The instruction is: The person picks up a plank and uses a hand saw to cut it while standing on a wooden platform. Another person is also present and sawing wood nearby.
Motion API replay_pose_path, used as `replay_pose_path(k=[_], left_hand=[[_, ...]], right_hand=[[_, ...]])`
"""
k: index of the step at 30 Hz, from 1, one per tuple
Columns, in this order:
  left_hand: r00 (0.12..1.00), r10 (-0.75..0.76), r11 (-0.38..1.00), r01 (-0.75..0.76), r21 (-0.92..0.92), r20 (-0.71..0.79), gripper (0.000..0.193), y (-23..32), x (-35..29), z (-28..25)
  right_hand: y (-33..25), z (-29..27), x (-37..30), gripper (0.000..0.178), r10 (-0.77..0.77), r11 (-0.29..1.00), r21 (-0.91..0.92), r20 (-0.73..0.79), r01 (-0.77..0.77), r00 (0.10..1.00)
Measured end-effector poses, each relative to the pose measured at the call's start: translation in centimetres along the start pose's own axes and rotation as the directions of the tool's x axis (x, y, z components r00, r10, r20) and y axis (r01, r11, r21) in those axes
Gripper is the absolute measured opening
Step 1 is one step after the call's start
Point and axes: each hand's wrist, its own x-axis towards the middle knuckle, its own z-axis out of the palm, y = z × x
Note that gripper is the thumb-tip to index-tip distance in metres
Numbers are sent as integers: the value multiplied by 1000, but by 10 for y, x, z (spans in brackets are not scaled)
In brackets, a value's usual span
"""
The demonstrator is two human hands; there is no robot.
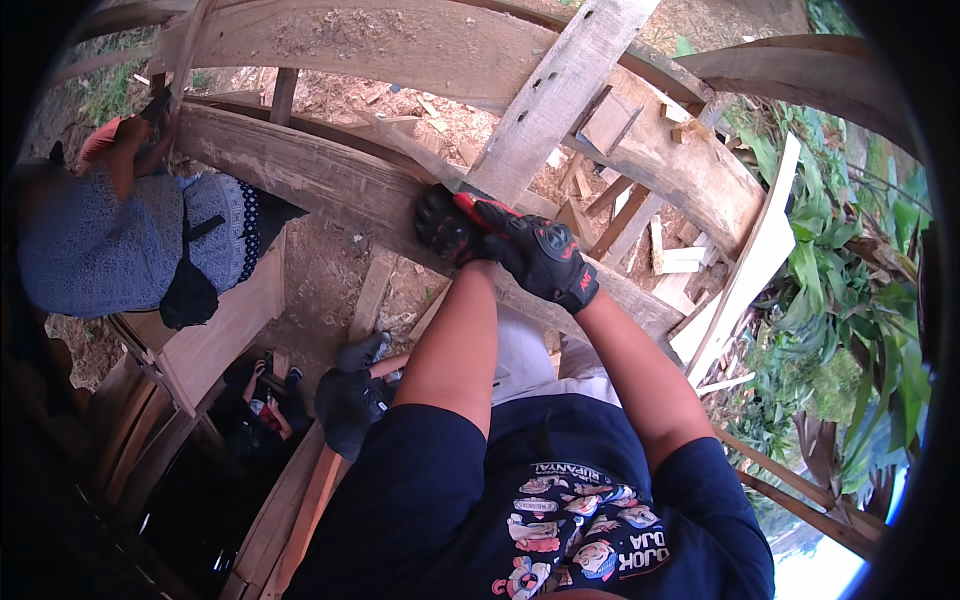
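Note:
Both my hands wear black gloves with red trim and meet at the near end of a pale plank (555, 95), which has dark holes and lies across a long wooden beam (300, 165). My left hand (443, 226) is closed, knuckles up, over the beam's edge. Against it lies my right hand (530, 250), its fingers bent toward the left hand and the plank's end. A thin tapered strip (425, 152) runs from the gloves up and left; I cannot tell whether it is wood or a blade. What lies under the fingers is hidden.
A person in a blue patterned garment (110, 240) is at the left, near a wooden panel (225, 335). Other people are lower down, one with a dark cap (348, 405). Curved timbers (400, 45) frame ground strewn with wood chips. Leafy plants (830, 260) grow at the right.

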Motion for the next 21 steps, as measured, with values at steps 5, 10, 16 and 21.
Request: replay_pose_path(k=[5,10,16,21], left_hand=[[999,-16,999,18,-50,32,38,3,-4,-4],[999,-17,997,19,-69,41,33,8,-1,-12],[991,-85,992,93,-84,99,28,12,3,-19],[976,-165,982,176,-64,143,23,14,9,-18]], right_hand=[[-30,2,8,62,-22,998,-55,-116,16,993],[-96,-7,-9,60,147,956,-239,-118,-172,982],[-167,-77,-83,60,271,939,-211,-38,-273,962],[-202,-101,-117,62,284,939,-193,-36,-285,958]])
